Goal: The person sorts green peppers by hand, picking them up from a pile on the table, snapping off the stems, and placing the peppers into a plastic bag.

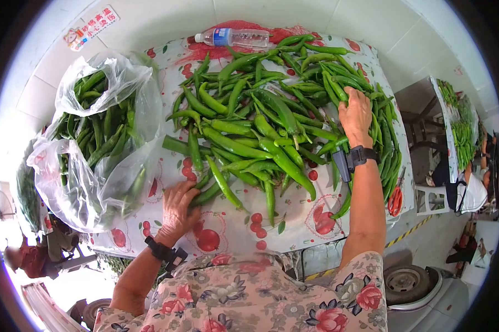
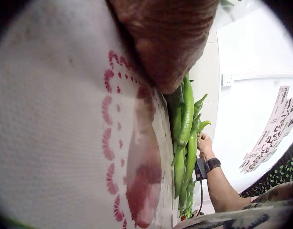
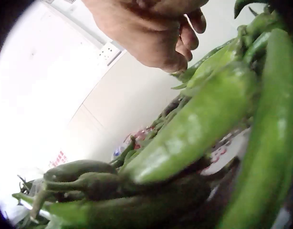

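Note:
A broad pile of long green chili peppers [image 1: 233, 127] covers the middle of the table. My right hand [image 1: 354, 113] is over the pile's right side, thumb and fingertips pinching a green pepper [image 1: 336, 88] by its end. In the right wrist view the curled fingers of that hand [image 3: 156, 33] meet a pepper tip, with large peppers [image 3: 194, 124] close below. My left hand [image 1: 178, 207] rests on the tablecloth at the pile's near left edge, fingers relaxed, fingertips beside a pepper [image 1: 208, 195]. In the left wrist view, the left hand's [image 2: 170, 38] fingers are hidden.
A clear plastic bag [image 1: 45, 160] of darker green peppers stands at the left. A plastic bottle [image 1: 235, 37] lies on red netting [image 1: 197, 52] at the back by the wall. Red-handled scissors [image 1: 395, 200] lie at the table's right edge, beyond neatly aligned peppers [image 1: 390, 144].

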`<state>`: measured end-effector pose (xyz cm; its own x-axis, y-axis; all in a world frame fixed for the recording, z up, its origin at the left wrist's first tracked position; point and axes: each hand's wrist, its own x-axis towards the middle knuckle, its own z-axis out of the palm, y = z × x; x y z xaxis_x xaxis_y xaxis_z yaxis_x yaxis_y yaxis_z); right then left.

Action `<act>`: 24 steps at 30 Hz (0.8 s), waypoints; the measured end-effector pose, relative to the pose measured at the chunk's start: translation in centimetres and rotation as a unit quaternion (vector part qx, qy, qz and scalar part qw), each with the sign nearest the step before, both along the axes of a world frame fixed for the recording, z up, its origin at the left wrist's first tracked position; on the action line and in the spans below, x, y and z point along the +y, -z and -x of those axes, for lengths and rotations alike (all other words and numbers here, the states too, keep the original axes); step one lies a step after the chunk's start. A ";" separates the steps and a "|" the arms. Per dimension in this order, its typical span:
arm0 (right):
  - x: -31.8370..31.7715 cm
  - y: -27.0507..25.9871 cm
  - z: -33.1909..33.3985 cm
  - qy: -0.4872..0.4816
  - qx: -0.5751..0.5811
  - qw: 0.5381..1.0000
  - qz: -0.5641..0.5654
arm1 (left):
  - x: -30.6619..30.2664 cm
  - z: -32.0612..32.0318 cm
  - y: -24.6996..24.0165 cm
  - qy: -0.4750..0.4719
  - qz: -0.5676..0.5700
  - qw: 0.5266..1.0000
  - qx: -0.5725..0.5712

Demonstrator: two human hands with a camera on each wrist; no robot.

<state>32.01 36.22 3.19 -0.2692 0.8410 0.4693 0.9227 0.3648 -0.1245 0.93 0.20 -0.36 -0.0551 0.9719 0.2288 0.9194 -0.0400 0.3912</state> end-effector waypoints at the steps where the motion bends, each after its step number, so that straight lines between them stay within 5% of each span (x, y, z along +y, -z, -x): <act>1: -0.4 -1.2 0.8 -0.031 0.006 0.999 0.019 | 0.0 0.0 -0.1 -0.002 0.006 1.000 0.002; 4: 0.3 0.2 2.6 -0.143 0.028 0.986 0.087 | 0.1 0.0 -0.3 0.003 0.001 1.000 -0.004; 9: 0.3 0.2 4.2 -0.016 -0.077 0.981 0.180 | -0.1 0.2 0.2 0.001 -0.005 1.000 -0.010; 13: 0.2 -0.8 3.4 -0.005 0.024 0.970 0.240 | -0.1 0.2 0.3 0.000 -0.011 1.000 -0.008; 16: -0.5 -2.6 2.1 -0.059 0.369 0.832 0.410 | -0.1 0.2 0.1 -0.001 -0.002 1.000 -0.019; 17: -1.6 -3.3 1.8 -0.085 0.503 0.728 0.458 | -0.2 0.1 0.1 0.001 -0.004 1.000 -0.016; 20: -3.0 -3.3 1.0 -0.184 0.677 0.514 0.494 | 0.0 0.2 0.2 0.008 -0.013 1.000 -0.012; 24: -4.6 -3.0 0.7 -0.208 0.711 0.468 0.482 | 0.0 0.2 0.1 0.015 -0.016 1.000 -0.014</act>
